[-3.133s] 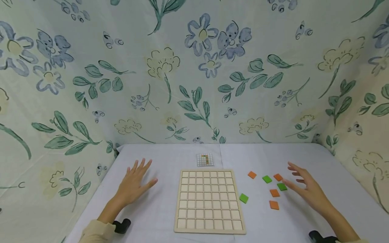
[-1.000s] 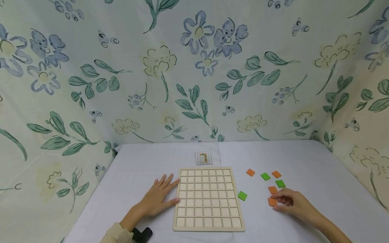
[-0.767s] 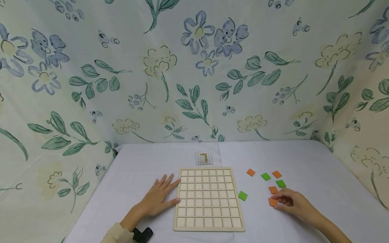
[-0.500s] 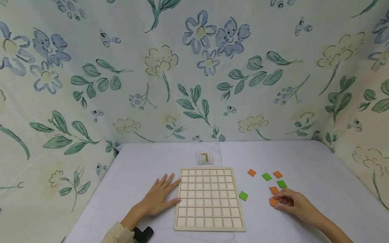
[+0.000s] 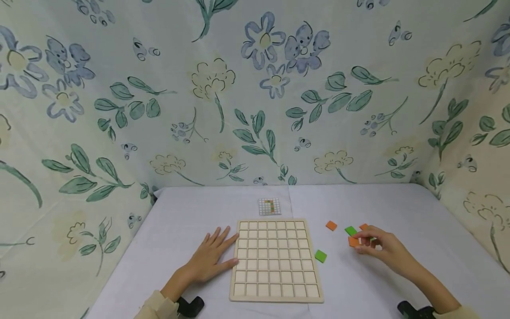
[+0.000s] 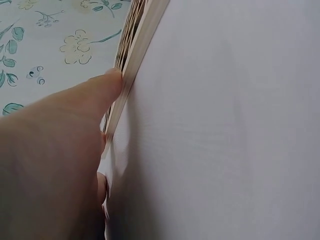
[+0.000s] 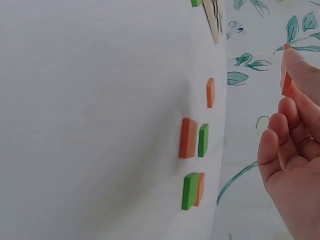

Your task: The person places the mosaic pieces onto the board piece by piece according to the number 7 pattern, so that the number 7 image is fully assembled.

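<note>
My right hand (image 5: 384, 248) pinches a square orange tile (image 5: 353, 242) between thumb and fingers. In the right wrist view this orange tile (image 7: 286, 75) is held up off the white cloth, seen nearly edge-on. My left hand (image 5: 207, 260) lies spread at the left side of a pale wooden grid board (image 5: 274, 299), its fingertips and thumb right at the frame. From the left wrist view, the thumb (image 6: 107, 87) presses against the board's edge (image 6: 137, 55). The board's square cells hold no coloured tiles.
Loose tiles lie right of the board: a green tile (image 5: 320, 256) near its edge, an orange tile (image 5: 331, 225), another green tile (image 5: 350, 231) and others partly behind my right hand. A small pattern card (image 5: 269, 206) lies beyond the board. A floral curtain (image 5: 255, 110) hangs behind.
My left hand has come in from the left to the board's edge. My right hand has moved down to the nearest orange tile, pinched it and lifted it up and away from its spot.
</note>
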The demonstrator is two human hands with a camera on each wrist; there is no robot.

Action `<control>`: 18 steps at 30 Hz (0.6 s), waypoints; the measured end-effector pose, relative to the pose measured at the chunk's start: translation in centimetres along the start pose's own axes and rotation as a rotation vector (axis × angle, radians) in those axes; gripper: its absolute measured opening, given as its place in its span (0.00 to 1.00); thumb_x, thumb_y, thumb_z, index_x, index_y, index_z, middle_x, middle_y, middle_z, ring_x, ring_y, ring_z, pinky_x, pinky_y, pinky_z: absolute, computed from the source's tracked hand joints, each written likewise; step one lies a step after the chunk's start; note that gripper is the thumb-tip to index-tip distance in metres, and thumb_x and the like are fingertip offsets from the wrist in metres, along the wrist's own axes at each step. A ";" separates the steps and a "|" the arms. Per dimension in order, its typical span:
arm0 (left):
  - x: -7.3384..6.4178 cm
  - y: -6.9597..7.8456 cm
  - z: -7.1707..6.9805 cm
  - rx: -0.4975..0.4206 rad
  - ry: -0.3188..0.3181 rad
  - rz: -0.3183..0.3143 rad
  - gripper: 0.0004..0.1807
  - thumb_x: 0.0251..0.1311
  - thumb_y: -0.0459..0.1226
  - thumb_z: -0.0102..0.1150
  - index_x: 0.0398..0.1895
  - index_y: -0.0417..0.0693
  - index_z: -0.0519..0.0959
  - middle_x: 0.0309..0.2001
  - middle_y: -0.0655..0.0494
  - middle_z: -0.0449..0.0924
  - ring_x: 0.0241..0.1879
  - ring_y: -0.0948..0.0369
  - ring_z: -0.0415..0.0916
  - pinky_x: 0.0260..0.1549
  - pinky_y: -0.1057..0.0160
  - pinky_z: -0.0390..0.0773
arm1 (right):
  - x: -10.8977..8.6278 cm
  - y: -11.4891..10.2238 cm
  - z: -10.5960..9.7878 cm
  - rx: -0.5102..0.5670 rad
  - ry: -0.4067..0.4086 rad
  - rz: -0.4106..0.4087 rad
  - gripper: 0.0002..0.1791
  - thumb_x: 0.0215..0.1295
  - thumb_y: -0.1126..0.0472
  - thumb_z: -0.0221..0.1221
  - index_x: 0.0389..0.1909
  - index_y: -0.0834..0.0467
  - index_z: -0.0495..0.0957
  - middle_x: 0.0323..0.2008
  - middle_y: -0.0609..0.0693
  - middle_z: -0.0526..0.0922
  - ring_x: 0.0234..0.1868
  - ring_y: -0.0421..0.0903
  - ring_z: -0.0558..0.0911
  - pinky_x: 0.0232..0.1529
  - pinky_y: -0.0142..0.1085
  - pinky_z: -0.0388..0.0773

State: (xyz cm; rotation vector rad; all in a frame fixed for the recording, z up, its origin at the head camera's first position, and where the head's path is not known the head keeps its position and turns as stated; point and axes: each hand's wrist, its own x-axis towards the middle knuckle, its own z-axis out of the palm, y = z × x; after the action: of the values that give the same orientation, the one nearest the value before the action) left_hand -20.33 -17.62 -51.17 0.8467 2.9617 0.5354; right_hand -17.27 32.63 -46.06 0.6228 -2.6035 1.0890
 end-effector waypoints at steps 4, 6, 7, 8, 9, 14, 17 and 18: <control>-0.1 0.2 -0.2 0.000 0.009 0.009 0.41 0.68 0.66 0.43 0.79 0.60 0.55 0.79 0.48 0.46 0.77 0.42 0.39 0.69 0.34 0.42 | 1.7 -1.5 0.6 0.001 0.005 0.011 0.12 0.55 0.67 0.72 0.42 0.58 0.85 0.29 0.41 0.74 0.31 0.38 0.72 0.29 0.29 0.75; -0.1 0.2 -0.2 -0.003 0.010 0.008 0.41 0.68 0.66 0.43 0.79 0.60 0.55 0.79 0.48 0.46 0.77 0.42 0.39 0.70 0.34 0.42 | 2.6 -2.0 1.1 0.014 0.008 0.006 0.13 0.55 0.67 0.72 0.42 0.59 0.85 0.29 0.42 0.74 0.31 0.39 0.72 0.29 0.29 0.75; -0.1 0.2 -0.2 -0.003 0.009 0.006 0.41 0.68 0.66 0.43 0.79 0.61 0.55 0.79 0.48 0.45 0.77 0.42 0.39 0.70 0.34 0.41 | 2.9 -2.3 1.4 0.019 0.003 0.006 0.13 0.55 0.66 0.72 0.42 0.59 0.85 0.29 0.42 0.74 0.31 0.39 0.72 0.30 0.29 0.75; -0.1 0.2 -0.2 -0.004 0.010 0.004 0.41 0.68 0.67 0.42 0.79 0.61 0.55 0.79 0.49 0.45 0.77 0.42 0.39 0.70 0.34 0.41 | 3.3 -2.5 1.7 0.026 -0.001 0.006 0.13 0.55 0.66 0.72 0.42 0.59 0.85 0.29 0.42 0.75 0.32 0.39 0.72 0.30 0.29 0.75; -0.1 0.2 -0.2 -0.005 0.011 0.001 0.41 0.68 0.67 0.42 0.79 0.61 0.55 0.79 0.49 0.45 0.77 0.42 0.39 0.70 0.35 0.41 | 3.7 -2.8 2.0 0.034 -0.005 0.004 0.13 0.55 0.66 0.72 0.42 0.59 0.85 0.29 0.42 0.75 0.32 0.39 0.73 0.30 0.29 0.75; -0.1 0.1 -0.1 -0.001 0.005 -0.010 0.41 0.67 0.67 0.42 0.79 0.62 0.55 0.79 0.50 0.45 0.77 0.44 0.38 0.70 0.35 0.41 | 5.4 -3.9 3.6 0.088 -0.034 -0.023 0.12 0.58 0.64 0.71 0.43 0.60 0.85 0.30 0.43 0.76 0.33 0.41 0.73 0.31 0.31 0.75; -0.1 0.0 0.0 0.001 0.002 -0.014 0.42 0.67 0.68 0.42 0.79 0.63 0.55 0.79 0.51 0.45 0.77 0.44 0.38 0.70 0.36 0.40 | 6.4 -4.6 4.7 0.131 -0.056 -0.017 0.11 0.59 0.63 0.70 0.43 0.59 0.85 0.29 0.45 0.75 0.33 0.42 0.72 0.31 0.31 0.73; -0.1 0.0 0.0 0.000 0.004 -0.013 0.42 0.67 0.68 0.42 0.79 0.63 0.55 0.79 0.51 0.45 0.77 0.44 0.38 0.70 0.36 0.40 | 6.8 -4.7 5.2 0.142 -0.063 -0.011 0.11 0.60 0.63 0.70 0.43 0.60 0.85 0.29 0.45 0.75 0.32 0.42 0.72 0.31 0.31 0.72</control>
State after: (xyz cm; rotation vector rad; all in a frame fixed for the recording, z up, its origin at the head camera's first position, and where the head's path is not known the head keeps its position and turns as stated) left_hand -20.25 -17.70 -51.23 0.8261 2.9684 0.5369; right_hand -21.31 23.95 -44.10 0.7126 -2.5880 1.2786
